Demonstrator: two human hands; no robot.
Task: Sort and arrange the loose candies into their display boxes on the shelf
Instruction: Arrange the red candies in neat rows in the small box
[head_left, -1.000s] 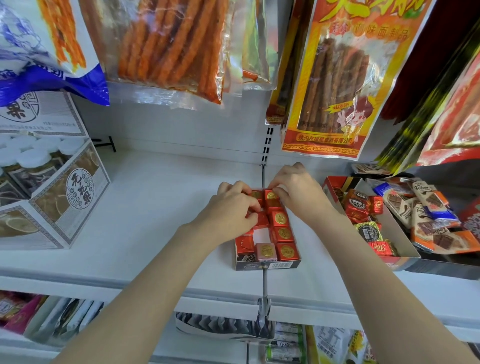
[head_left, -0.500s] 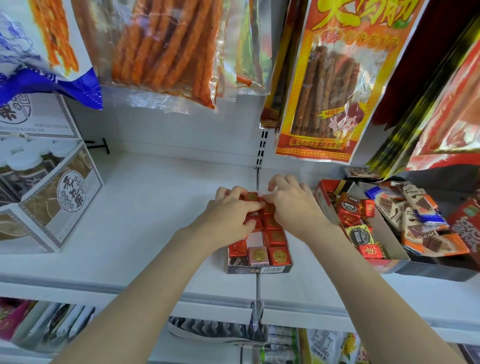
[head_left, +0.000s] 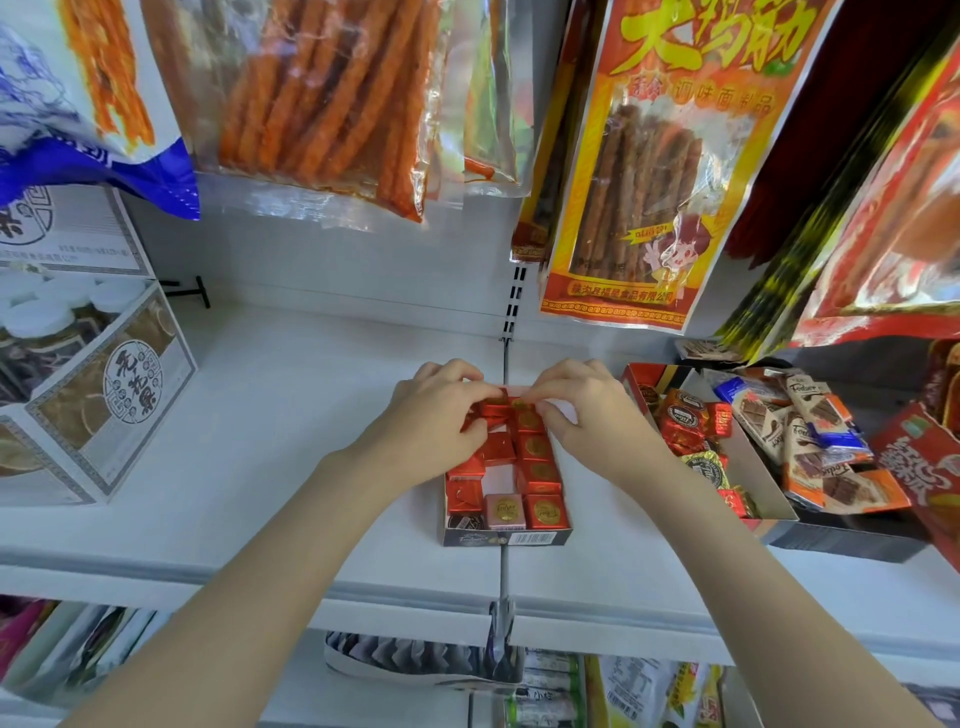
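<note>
**Foil-wrapped square candies, small display box, shelf stock**

Foil squares, red with gold seals, fill the small display box (head_left: 506, 538) that sits on the white shelf (head_left: 291, 415) across its centre seam. One pink-wrapped square (head_left: 505, 511) lies in the box's front row, and a bare white gap shows in the middle column behind it.

Handling: the pieces look light and rigid under thin, slick foil. They would likely slide against each other and dent at the corners if squeezed. Best hold is a fingertip pinch on two opposite side faces, lifting straight up out of the row. The card box is light too and could skid on the smooth shelf if pushed.

Hands: left hand (head_left: 434, 421) and right hand (head_left: 584, 415) meet over the far end of the box, fingers curled down. Together they pinch a red candy (head_left: 493, 408) raised slightly above the back row. Exactly which fingers bear on it is hard to make out, since the knuckles cover the contact.

Neighbours: right of the box, the larger open box (head_left: 763, 467) holds round-seal red candies and chocolate bar packets in a loose heap. Left of the box, well apart, stands the grey carton of jars (head_left: 104, 395).

Change from half a second earlier: both hands have drawn closer at the fingertips, and the red piece now sits lifted and tilted where they had been pressing flat on the rows.
</note>
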